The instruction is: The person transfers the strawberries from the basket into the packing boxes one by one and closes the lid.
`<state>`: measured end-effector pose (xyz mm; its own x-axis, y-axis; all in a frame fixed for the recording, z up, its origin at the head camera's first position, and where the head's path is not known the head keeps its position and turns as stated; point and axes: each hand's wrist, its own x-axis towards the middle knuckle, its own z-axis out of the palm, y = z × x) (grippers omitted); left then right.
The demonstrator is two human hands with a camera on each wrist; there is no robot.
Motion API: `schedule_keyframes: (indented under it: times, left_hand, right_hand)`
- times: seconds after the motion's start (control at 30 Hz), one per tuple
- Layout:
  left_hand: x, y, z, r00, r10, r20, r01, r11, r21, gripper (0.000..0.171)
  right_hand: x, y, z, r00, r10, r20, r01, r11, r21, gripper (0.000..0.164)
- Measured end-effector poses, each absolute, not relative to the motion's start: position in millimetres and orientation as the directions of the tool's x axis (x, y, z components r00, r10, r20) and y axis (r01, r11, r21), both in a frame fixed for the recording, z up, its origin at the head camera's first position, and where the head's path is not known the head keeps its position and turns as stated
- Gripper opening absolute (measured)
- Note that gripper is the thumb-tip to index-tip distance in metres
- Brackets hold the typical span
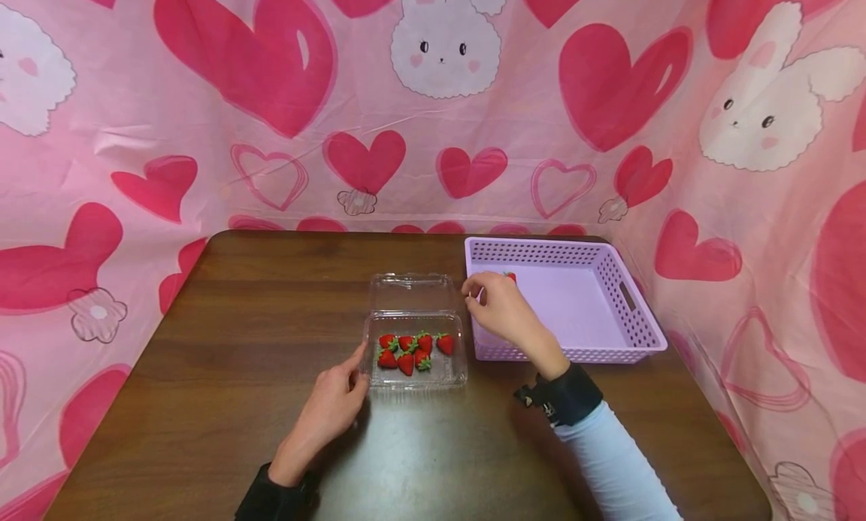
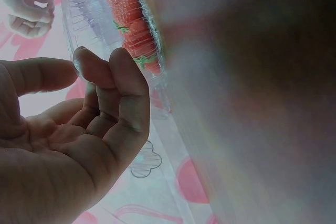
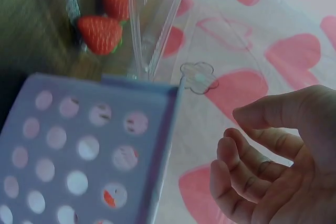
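A clear plastic clamshell box (image 1: 414,382) lies on the table with its lid (image 1: 413,282) folded back. Several red strawberries (image 1: 406,365) with green leaves sit in its base. My left hand (image 1: 331,397) is at the box's left side, relaxed fingers touching the wall there. Over the near-left edge of a lilac basket (image 1: 561,353) hovers my right hand (image 1: 501,304), fingers loosely bent and holding nothing. Behind that hand a strawberry (image 1: 510,277) shows inside the basket, partly hidden. In the right wrist view the empty right hand (image 3: 278,166) stands beyond the perforated basket wall (image 3: 63,156).
The brown wooden table (image 1: 271,325) carries the box and, to its right, the basket close beside it. A pink cloth curtain (image 1: 419,115) with hearts and rabbits encloses the back and both sides. Black bands (image 1: 571,393) circle the wrists.
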<state>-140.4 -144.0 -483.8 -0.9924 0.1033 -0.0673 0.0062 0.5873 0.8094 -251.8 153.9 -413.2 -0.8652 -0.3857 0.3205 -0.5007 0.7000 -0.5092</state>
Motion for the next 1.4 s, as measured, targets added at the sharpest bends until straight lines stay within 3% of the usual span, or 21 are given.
schedule_keyframes:
  times: [0.2,0.67,1.4]
  left_hand:
    - [-140.5,-144.2,-483.1,-0.992,0.102,-0.071,0.001,0.579,0.815,0.06]
    - [-140.3,-144.6,-483.4,-0.987,0.102,-0.122,-0.043,0.565,0.824,0.061]
    - [-139.2,-143.6,-483.1,-0.985,0.103,-0.136,-0.056,0.558,0.828,0.062]
  right_hand:
    - [-261.9,164.6,-412.6,-0.87,-0.365,0.332,-0.49,0.711,-0.504,0.014]
    - [-273.9,176.7,-401.4,-0.898,-0.321,0.3,-0.436,0.738,-0.515,0.009]
    - [-304.2,192.9,-394.6,-0.952,-0.267,0.148,-0.305,0.823,-0.479,0.014]
